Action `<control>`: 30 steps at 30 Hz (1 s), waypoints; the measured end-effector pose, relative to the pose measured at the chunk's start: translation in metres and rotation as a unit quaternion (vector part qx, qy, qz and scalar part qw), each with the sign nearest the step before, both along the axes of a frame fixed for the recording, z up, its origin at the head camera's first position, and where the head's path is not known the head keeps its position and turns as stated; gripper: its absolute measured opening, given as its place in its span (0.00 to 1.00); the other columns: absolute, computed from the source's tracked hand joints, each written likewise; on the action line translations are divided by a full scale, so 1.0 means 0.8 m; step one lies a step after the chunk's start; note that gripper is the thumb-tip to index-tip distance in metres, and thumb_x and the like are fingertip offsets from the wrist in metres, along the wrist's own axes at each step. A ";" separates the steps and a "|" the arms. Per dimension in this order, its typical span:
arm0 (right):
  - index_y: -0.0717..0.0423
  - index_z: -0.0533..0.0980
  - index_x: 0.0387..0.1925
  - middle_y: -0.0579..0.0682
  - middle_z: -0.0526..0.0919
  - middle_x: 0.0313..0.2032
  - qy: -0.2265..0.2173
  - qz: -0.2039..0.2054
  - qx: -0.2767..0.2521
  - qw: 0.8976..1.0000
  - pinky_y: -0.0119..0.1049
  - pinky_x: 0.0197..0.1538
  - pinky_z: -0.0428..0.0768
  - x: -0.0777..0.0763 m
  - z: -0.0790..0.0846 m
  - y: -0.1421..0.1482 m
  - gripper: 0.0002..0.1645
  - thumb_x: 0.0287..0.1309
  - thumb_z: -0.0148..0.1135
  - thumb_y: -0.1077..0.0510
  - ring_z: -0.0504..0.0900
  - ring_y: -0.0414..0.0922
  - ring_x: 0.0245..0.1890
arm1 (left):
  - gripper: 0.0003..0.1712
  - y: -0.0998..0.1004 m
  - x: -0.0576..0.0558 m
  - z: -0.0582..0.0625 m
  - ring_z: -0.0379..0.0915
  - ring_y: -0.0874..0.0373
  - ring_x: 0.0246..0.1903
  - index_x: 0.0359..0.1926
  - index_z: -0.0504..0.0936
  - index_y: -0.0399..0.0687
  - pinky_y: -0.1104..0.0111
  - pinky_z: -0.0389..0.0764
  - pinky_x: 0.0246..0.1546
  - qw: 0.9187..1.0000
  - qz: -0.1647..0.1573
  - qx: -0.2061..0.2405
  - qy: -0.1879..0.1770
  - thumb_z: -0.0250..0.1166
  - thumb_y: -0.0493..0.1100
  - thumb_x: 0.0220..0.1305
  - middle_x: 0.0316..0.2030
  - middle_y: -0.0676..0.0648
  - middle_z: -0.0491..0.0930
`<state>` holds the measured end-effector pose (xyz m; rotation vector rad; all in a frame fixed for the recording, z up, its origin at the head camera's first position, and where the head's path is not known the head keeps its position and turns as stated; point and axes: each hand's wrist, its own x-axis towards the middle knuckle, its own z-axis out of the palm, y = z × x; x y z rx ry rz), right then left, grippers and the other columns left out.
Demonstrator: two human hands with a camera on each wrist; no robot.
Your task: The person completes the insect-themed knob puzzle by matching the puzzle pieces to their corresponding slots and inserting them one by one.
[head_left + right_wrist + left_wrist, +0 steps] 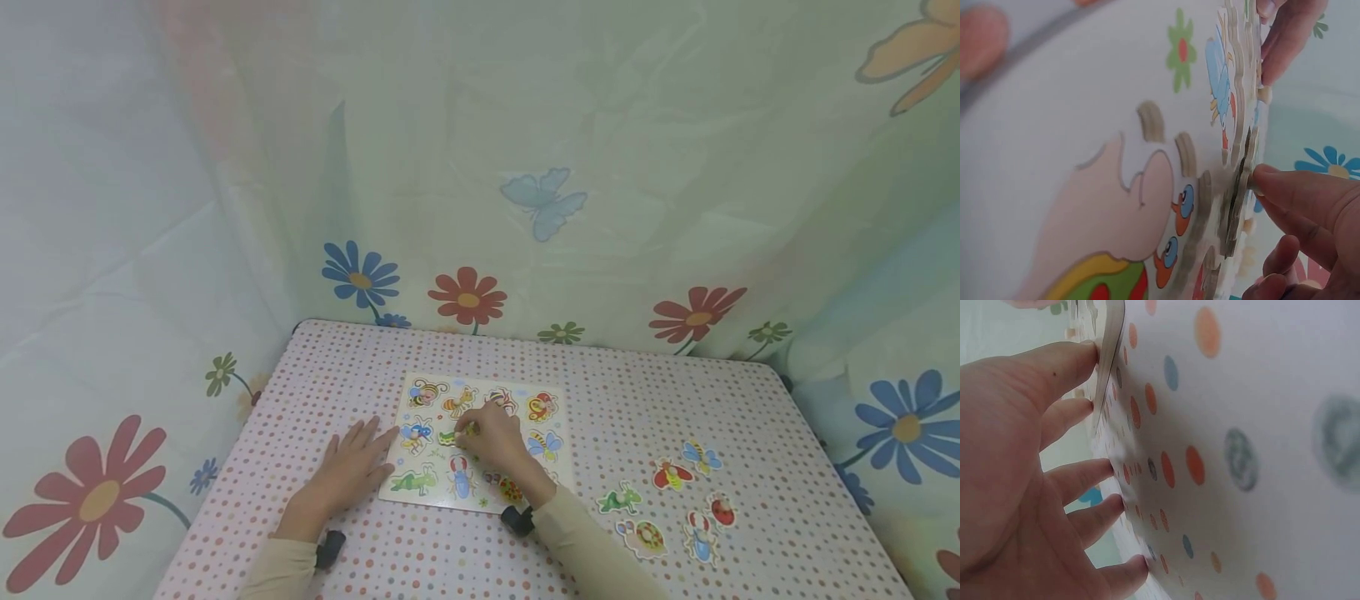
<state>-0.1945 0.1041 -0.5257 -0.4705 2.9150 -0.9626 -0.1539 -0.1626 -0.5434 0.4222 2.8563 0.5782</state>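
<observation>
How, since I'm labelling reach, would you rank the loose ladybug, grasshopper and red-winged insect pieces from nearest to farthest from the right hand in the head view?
1. Grasshopper piece: right of the board.
2. Red-winged insect piece: farther right and back.
3. Ladybug piece: farthest right of these three.

Right grip (pixel 1310 231) pinching puzzle piece (pixel 1239 199), illustrated board (pixel 1097 81)
</observation>
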 end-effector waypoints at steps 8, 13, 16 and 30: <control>0.47 0.86 0.33 0.41 0.69 0.18 -0.006 -0.005 0.009 1.000 0.41 0.35 0.62 0.000 -0.002 -0.001 0.02 0.56 0.73 0.56 0.67 0.42 0.26 | 0.35 0.000 0.000 -0.004 0.41 0.37 0.75 0.76 0.63 0.56 0.35 0.40 0.70 1.000 0.000 -0.006 0.003 0.60 0.53 0.72 0.77 0.39 0.50; 0.45 0.86 0.33 0.41 0.70 0.20 -0.013 -0.010 0.013 1.000 0.41 0.36 0.62 0.000 -0.002 -0.002 0.02 0.56 0.73 0.55 0.67 0.42 0.26 | 0.35 0.000 0.001 -0.002 0.41 0.37 0.75 0.76 0.63 0.55 0.35 0.41 0.70 1.000 0.000 -0.006 0.005 0.60 0.52 0.72 0.77 0.38 0.50; 0.45 0.86 0.32 0.42 0.70 0.20 -0.013 -0.010 0.014 1.000 0.41 0.35 0.61 -0.001 -0.003 -0.002 0.02 0.56 0.73 0.54 0.67 0.42 0.26 | 0.35 0.000 0.002 -0.001 0.41 0.37 0.75 0.76 0.62 0.55 0.35 0.41 0.69 1.000 -0.001 -0.005 0.006 0.60 0.52 0.73 0.77 0.38 0.50; 0.45 0.86 0.32 0.40 0.70 0.16 0.000 -0.002 0.013 1.000 0.42 0.35 0.62 -0.003 -0.003 -0.002 0.02 0.56 0.73 0.55 0.68 0.41 0.24 | 0.35 0.000 0.000 -0.002 0.40 0.37 0.75 0.76 0.62 0.55 0.35 0.40 0.70 1.000 0.000 -0.003 0.004 0.60 0.52 0.73 0.77 0.39 0.50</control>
